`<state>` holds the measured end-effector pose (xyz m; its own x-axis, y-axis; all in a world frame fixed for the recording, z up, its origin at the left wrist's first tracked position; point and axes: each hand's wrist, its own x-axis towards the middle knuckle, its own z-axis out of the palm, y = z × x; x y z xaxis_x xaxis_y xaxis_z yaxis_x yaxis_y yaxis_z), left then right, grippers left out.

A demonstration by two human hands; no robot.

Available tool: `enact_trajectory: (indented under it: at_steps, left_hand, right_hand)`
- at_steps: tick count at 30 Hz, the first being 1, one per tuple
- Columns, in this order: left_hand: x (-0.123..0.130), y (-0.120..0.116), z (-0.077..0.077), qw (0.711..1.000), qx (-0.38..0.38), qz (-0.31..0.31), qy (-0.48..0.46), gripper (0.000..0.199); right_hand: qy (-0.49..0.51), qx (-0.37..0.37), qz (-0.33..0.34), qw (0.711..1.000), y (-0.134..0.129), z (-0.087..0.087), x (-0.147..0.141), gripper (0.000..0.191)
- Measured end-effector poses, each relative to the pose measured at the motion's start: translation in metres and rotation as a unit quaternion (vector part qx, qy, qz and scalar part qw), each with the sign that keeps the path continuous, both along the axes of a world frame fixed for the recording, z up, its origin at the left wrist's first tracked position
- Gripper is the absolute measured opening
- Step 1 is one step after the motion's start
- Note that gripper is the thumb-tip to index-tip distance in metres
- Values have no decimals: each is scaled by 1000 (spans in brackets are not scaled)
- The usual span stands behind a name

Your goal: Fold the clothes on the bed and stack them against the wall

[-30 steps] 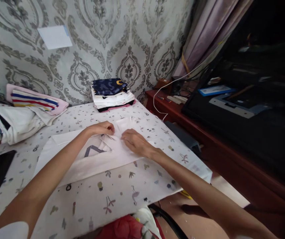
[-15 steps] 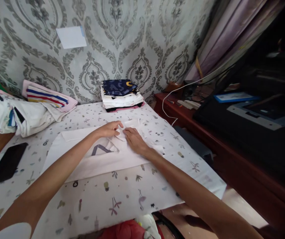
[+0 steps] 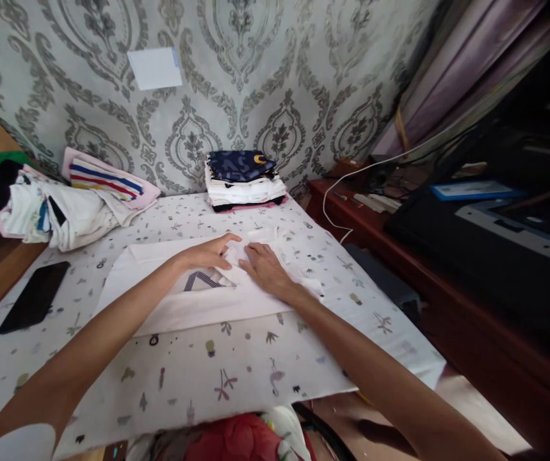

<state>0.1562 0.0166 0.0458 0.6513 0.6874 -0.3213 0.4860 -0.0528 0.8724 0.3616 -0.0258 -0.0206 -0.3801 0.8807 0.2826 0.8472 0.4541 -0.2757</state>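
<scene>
A white garment (image 3: 169, 315), probably a shirt, lies partly folded on the patterned cloth, a dark striped trim (image 3: 200, 282) showing in its middle. On its far half rests my left hand (image 3: 209, 251), thumb and forefinger spread apart with loose white fabric between and below them. Close by on the right, my right hand (image 3: 266, 270) lies palm down on the same garment, its fingers stretched forward and thumb apart. The two hands' fingertips point towards each other with a small gap. What the fingers under each palm do is partly hidden.
A stack of folded clothes (image 3: 246, 186) stands by the wall. Loose clothes (image 3: 77, 214) are heaped at the left, with a black phone (image 3: 34, 298) nearer me. To the right runs a dark red desk (image 3: 365, 224) with a white cable (image 3: 327, 208). Red fabric (image 3: 236, 438) shows below the table edge.
My left thumb and forefinger have spread wider, and my right thumb has moved away from its fingers. The garment looks nearly the same. The view has shifted slightly left.
</scene>
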Motion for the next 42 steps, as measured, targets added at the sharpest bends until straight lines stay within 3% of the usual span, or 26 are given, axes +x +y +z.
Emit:
enact_trajectory:
  at_steps: [3,6,11,14,18,22,26,31,34,37,40,42]
  left_hand:
    - [-12,-3,2,998,-57,4,19,87]
    - [-20,-9,4,996,-32,7,89,85]
    - [-25,-37,16,949,165,-3,267,79]
    - [-36,-52,18,926,241,13,290,66]
    - [-69,-62,5,923,290,81,240,47]
    - [-109,-71,-11,910,339,125,204,48]
    - [-148,-75,-27,896,335,137,258,60]
    - [-183,-66,-47,868,324,177,332,62]
    - [-187,-66,-44,864,319,200,334,61]
    - [-175,-80,-30,873,320,204,305,62]
    - [-154,-103,-21,901,328,124,255,62]
    - [-141,-118,-25,911,332,57,238,60]
  right_hand:
    - [-15,6,-11,1000,-1,-2,-2,42]
    - [-17,10,-14,1000,-2,-2,-1,43]
    - [9,14,8,1000,-6,6,1,49]
    - [19,51,38,998,-13,10,-6,54]
    - [-33,47,81,995,-22,2,-24,60]
    - [-106,5,105,989,-25,-12,-34,63]
    - [-112,12,104,988,-26,-15,-34,63]
    - [-111,15,109,988,-27,-14,-34,61]
    - [-108,18,113,988,-27,-14,-34,60]
    - [-105,14,114,988,-27,-14,-34,60]
    - [-102,13,112,988,-28,-11,-36,58]
    - [-102,10,108,989,-30,-8,-37,57]
